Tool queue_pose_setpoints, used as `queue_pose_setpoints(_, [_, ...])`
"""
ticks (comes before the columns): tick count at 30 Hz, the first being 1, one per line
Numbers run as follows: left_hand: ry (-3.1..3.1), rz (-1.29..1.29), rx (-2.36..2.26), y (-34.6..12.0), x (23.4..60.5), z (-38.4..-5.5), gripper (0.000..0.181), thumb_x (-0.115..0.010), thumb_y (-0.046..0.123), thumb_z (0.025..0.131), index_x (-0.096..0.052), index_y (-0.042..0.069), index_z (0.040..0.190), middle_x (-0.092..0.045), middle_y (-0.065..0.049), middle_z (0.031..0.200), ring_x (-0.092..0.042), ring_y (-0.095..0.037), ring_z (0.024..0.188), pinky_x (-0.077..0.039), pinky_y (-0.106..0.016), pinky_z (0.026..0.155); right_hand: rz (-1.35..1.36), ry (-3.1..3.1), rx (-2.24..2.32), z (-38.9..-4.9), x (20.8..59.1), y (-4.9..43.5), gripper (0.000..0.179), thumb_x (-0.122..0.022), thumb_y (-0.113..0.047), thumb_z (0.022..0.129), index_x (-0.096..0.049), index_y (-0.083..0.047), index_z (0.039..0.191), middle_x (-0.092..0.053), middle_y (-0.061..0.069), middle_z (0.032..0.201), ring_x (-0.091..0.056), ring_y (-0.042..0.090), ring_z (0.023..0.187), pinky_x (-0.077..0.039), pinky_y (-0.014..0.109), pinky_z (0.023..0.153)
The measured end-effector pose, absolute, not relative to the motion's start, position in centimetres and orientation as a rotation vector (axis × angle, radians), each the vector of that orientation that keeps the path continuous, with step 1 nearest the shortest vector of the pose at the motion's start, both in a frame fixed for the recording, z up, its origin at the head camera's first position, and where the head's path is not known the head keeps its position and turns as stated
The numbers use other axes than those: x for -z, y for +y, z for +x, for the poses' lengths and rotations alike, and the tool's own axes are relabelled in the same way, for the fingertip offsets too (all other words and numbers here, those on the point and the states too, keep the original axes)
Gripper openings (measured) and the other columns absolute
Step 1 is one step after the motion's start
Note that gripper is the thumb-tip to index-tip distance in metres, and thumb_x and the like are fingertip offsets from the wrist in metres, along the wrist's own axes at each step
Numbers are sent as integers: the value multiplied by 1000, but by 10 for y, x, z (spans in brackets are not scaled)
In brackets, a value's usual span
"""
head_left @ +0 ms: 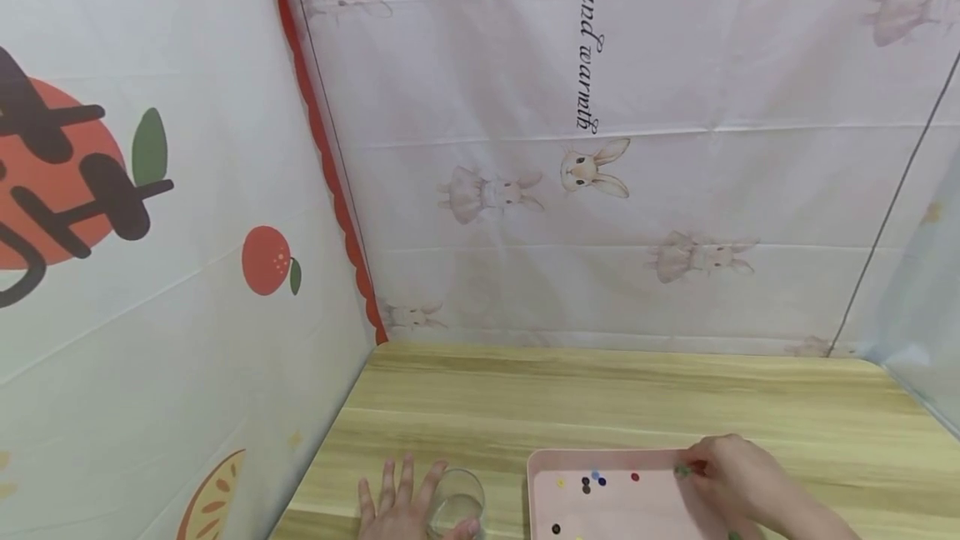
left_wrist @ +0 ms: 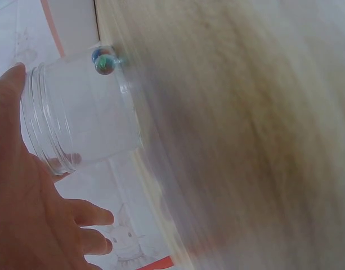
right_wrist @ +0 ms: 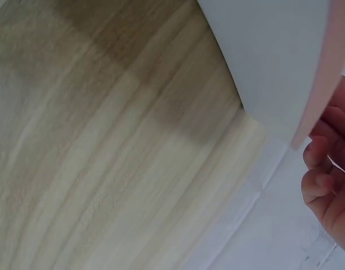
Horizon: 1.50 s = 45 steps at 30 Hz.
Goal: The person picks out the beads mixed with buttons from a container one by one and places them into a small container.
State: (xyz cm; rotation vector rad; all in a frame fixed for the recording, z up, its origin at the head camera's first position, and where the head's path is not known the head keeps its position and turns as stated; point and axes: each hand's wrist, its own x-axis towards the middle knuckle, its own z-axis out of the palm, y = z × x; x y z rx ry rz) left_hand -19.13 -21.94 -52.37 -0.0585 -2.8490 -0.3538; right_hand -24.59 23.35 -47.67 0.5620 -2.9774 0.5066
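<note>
My left hand (head_left: 396, 511) holds a clear jar (head_left: 457, 502) on the table, thumb and index finger on opposite sides of its mouth, the other fingers spread. Through the jar's wall in the left wrist view, glass marbles (left_wrist: 104, 63) show near its bottom. My right hand (head_left: 738, 473) reaches over the far right corner of a pink tray (head_left: 637, 515), fingertips down beside a small green marble-like piece (head_left: 681, 471). In the right wrist view, two curled fingers (right_wrist: 317, 183) show past the tray's wall; I cannot tell whether the hidden thumb and index finger pinch anything.
Small round button-like pieces lie scattered in the tray: a red one (head_left: 635, 477), a yellow one (head_left: 561, 482), a dark blue one (head_left: 602, 482) and several others. The wooden table (head_left: 600, 398) ends at printed curtains (head_left: 510, 290) behind and to both sides.
</note>
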Motion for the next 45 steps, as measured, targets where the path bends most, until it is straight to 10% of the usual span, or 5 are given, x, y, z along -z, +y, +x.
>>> queue_pose_setpoints(21, [-2875,-42,327,-217,524,-193,97,-44,94,70,-51,30,143,-45,-24,150,-33,-52,141,-10,-75,111,697,-2865,-293,-254,501,227,7,-79,-21,82,-73,-24,81,-62,-18,70,-47,-3,60,-44,25,52])
queue_pose_setpoints(35, [-2847,-29,310,-218,526,-192,98,-45,95,68,-52,31,142,-47,-23,149,-35,-51,140,-12,-74,111,484,-2879,-221,-249,505,211,40,-77,-51,80,-47,-31,62,-32,-17,52,-27,2,49,-23,23,48])
queue_pose_setpoints(45, [-2840,-29,293,-218,526,-193,99,-45,96,67,-52,30,142,-48,-23,148,-37,-50,139,-14,-74,111,395,-2823,-231,-253,504,183,22,-77,-41,82,-65,-28,69,-31,-14,49,-29,6,49,-22,24,47])
